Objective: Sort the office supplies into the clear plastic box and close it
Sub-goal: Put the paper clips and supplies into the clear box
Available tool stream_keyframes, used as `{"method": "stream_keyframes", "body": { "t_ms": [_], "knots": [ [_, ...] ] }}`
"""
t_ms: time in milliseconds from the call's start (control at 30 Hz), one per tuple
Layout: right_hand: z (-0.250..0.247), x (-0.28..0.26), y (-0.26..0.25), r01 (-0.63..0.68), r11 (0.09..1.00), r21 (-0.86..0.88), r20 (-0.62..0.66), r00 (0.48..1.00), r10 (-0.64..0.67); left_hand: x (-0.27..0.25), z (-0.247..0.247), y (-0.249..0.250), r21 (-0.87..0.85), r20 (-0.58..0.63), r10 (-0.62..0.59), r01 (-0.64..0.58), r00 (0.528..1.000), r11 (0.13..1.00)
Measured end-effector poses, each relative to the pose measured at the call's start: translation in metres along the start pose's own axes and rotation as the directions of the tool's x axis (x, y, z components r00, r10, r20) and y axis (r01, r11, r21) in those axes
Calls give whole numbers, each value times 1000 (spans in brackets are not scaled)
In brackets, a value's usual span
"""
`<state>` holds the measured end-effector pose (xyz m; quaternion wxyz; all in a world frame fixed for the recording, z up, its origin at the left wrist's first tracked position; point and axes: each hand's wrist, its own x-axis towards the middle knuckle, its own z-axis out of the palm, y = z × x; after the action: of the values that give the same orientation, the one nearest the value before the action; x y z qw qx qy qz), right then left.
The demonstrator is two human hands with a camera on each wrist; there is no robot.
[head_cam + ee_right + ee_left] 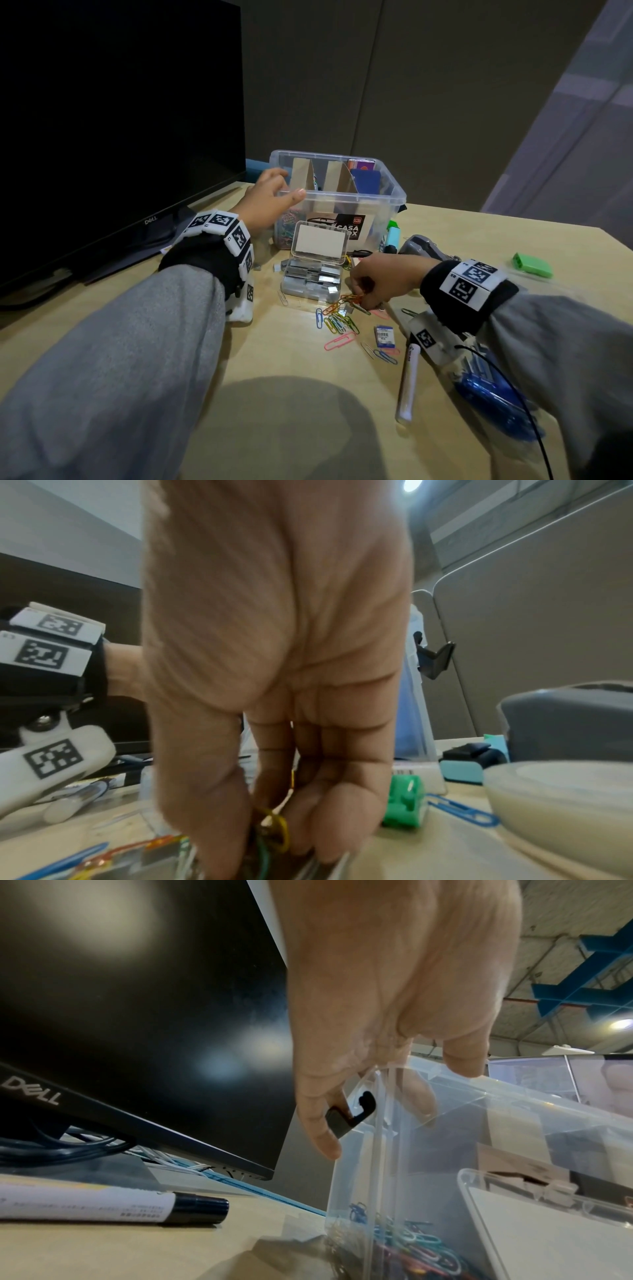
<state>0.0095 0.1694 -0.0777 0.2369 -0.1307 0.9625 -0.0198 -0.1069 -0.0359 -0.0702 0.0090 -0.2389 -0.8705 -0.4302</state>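
The clear plastic box (390, 195) stands open at the back of the desk, with cardboard dividers and coloured paper clips (414, 1248) in its left compartment. My left hand (289, 183) hovers over the box's left corner, fingers loosely spread and holding nothing; one fingertip (329, 1148) hangs by the black latch (346, 1118). My right hand (361, 296) is down on the desk and pinches a bunch of coloured paper clips (274, 829). More loose paper clips (337, 322) lie just in front of it. A small clear staple case (313, 277) sits open beside them.
A Dell monitor (120, 120) fills the left. On the desk lie a white marker (407, 380), a small staple packet (386, 337), a grey stapler (424, 246), a teal highlighter (394, 236), a green sharpener (532, 265) and a blue item (496, 401). Another marker (113, 1208) lies under the monitor.
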Motion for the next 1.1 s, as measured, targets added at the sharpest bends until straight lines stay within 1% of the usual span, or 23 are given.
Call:
{"method": "stream_keyframes", "body": {
  "t_ms": [100, 200, 300, 367, 500, 667, 800, 1000, 1100],
  "knots": [
    [-4, -2, 6, -34, 999, 28, 8, 999, 34, 2, -2, -4, 18, 9, 4, -4, 1000, 1000],
    [-17, -10, 13, -38, 982, 186, -5, 999, 39, 2, -2, -5, 29, 19, 14, -15, 1000, 999],
    [-37, -18, 21, -14, 935, 354, -41, 999, 30, 2, -2, -4, 34, 8, 15, -16, 1000, 999],
    [-45, -21, 24, -11, 905, 426, -32, 999, 28, 3, -2, -5, 39, 12, 16, -17, 1000, 999],
    [-43, -19, 27, -56, 868, 494, -5, 998, 67, 4, -2, -7, 57, 18, 21, -22, 1000, 998],
    [-36, -18, 30, -42, 799, 600, -11, 998, 61, 4, -2, -7, 46, 14, 28, -29, 1000, 999],
    [-41, -20, 32, -17, 773, 634, -30, 998, 47, 2, -2, -6, 43, 8, 31, -32, 999, 999],
    [-40, -17, 31, -82, 802, 591, -18, 993, 115, 4, -1, -8, 35, 12, 32, -32, 999, 999],
    [-36, -15, 29, -90, 819, 567, -55, 988, 146, 4, -1, -8, 38, 9, 33, -33, 999, 999]
  ]
}}
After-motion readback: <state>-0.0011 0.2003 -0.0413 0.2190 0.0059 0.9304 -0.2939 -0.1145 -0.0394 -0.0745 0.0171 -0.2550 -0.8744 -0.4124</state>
